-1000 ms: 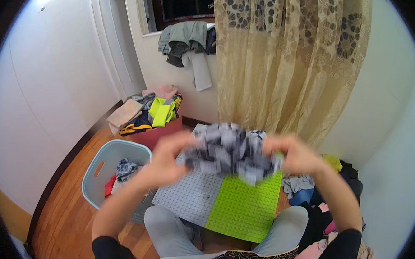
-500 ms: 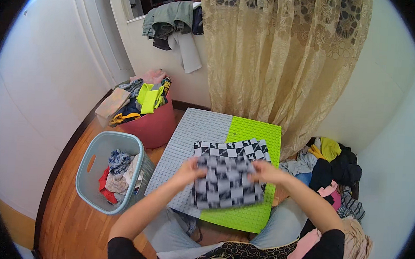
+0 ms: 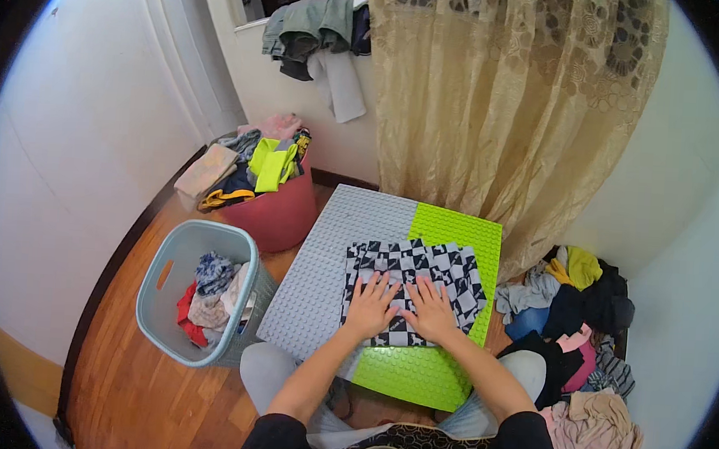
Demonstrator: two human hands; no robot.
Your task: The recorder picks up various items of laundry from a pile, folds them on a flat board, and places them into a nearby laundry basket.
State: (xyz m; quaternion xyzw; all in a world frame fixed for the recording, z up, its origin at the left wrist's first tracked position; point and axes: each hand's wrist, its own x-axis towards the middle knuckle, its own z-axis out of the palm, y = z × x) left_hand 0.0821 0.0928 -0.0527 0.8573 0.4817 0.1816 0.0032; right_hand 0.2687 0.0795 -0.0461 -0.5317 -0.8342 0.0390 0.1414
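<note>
Where the checkered cloth [image 3: 463,276] lies in layers on the grey-and-green studded board [image 3: 408,376], its middle is hidden beneath the left hand [image 3: 371,307] and right hand [image 3: 432,310], pressed flat, fingers spread; whether the thumbs touch is unclear. Garments overlap indistinctly inside the blue basket [image 3: 219,227]; the picture's edge crops the curtain [image 3: 481,117].

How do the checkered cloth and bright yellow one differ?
The checkered cloth is black and white, the yellow cloth mostly plain. The checkered cloth lies fairly flat on the studded board; the yellow cloth lies atop the full red bin. The left hand and right hand rest on the checkered cloth, neither on the yellow cloth. Both are fabric.
</note>
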